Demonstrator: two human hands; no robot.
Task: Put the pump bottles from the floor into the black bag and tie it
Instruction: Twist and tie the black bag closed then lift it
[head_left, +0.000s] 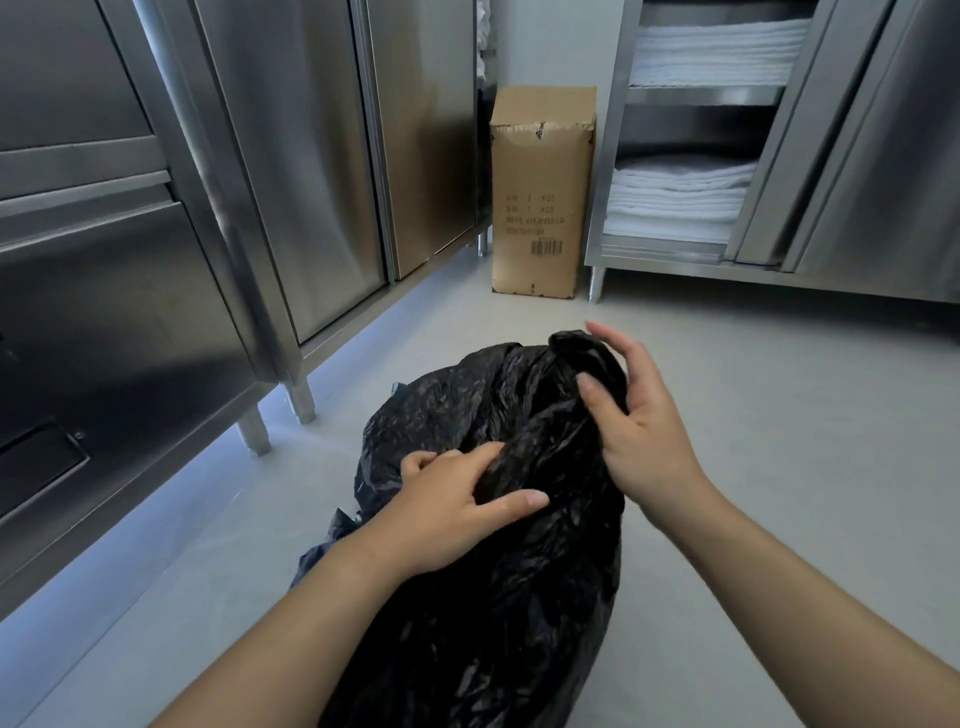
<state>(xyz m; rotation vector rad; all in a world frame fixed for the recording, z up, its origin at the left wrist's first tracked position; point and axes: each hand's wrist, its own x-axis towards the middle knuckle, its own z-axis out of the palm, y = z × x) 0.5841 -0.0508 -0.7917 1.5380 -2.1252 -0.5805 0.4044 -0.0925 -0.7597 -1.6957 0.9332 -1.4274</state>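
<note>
A bulging black bag of crinkled plastic stands on the grey floor in front of me. Its top is gathered into a twisted neck that ends in a bunched tip at the upper right. My left hand presses on the bag and pinches the lower part of the neck between thumb and fingers. My right hand wraps around the upper part of the neck, fingers curled over the bunched tip. No pump bottle is in sight; the bag's contents are hidden.
Stainless steel cabinets on short legs line the left side. A tall cardboard box stands at the back. An open steel shelf unit with stacked white linen is at the right. Bare grey floor lies to the right of the bag.
</note>
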